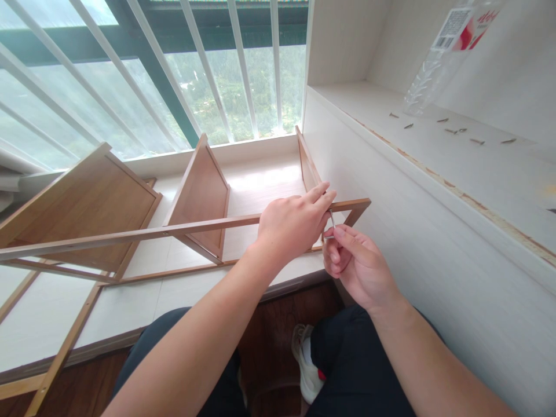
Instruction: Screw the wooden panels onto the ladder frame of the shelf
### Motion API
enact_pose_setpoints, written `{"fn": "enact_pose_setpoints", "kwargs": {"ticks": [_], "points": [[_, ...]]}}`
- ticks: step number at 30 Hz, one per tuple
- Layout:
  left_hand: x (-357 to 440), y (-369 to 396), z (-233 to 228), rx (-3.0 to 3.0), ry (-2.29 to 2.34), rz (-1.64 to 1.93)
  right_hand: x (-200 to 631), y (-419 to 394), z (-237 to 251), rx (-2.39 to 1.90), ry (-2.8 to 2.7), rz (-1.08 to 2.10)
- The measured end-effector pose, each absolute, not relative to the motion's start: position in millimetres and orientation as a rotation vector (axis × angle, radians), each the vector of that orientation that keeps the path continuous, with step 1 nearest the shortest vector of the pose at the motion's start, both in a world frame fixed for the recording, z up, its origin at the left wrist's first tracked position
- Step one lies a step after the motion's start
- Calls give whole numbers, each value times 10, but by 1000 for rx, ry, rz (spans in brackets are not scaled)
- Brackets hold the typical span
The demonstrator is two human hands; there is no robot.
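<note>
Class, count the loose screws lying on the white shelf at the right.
7 screws can be made out on the white shelf, in a loose row. The plastic bottle may hide more.

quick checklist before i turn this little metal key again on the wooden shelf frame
1. Metal key pinched between both hands: ok; right hand holds its lower end, left hand is on top.
2. Key tip seated in the fitting: cannot tell, the fingers hide it.
3. Front rail steadied: ok, the left hand rests on it.
4. Wooden shelf frame lying on the sill: ok.
5. Spare screws at hand: ok, scattered on the white shelf to the right.
6. Plastic bottle away from the hands: ok.
</note>
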State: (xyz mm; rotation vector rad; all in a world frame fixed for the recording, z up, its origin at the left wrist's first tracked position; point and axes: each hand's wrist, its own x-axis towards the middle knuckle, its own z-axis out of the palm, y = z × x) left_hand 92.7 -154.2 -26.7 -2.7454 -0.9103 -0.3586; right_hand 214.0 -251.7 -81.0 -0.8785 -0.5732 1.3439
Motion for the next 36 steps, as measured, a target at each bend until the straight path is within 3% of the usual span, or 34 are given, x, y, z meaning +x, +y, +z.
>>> {"fn": "enact_pose_setpoints", "kwargs": {"ticks": [36], "points": [[922,-1563,-232,-2767,-932,-344,2102,-2533,-777,-989,-683,998]]}}
